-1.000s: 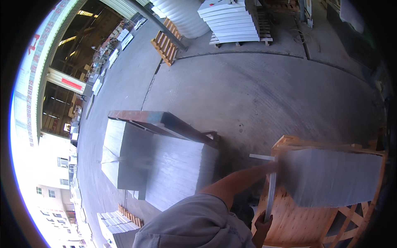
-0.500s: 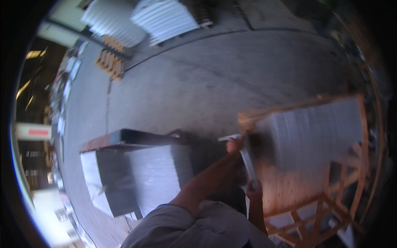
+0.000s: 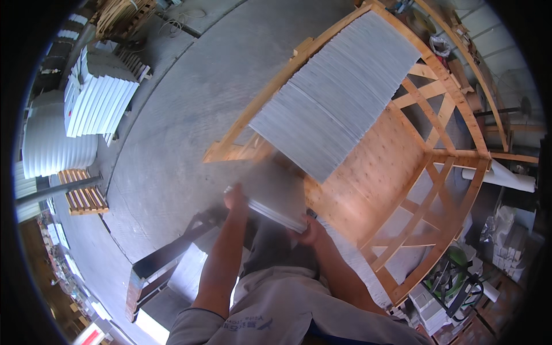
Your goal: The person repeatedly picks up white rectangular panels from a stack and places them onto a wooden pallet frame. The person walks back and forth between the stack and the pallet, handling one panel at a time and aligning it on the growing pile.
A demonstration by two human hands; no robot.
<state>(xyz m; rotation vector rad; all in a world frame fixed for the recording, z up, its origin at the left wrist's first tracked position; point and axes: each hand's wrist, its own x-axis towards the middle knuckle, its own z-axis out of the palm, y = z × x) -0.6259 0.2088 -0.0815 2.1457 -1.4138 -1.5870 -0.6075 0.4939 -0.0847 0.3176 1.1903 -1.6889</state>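
My left hand grips the left edge of a thin stack of grey slabs, its surface partly blurred by motion. On the opposite side, my right hand is closed on the stack's near right corner. The slabs lie roughly flat in front of my body, just outside a wooden crate. Inside the crate, a long row of similar grey slabs stands packed on edge along its far left side. Bare plywood shows in the crate beside that row.
Lower left, a dark metal frame stands around more pale slabs. Pallets of white panels and an empty wooden pallet are at the left. A white roll and a green-wheeled device sit beyond the crate's right side.
My view has turned right, bringing the crate more into the middle. The slab stack, earlier seen nearly edge-on beside the crate, now lies flatter before me, both hands still on it.
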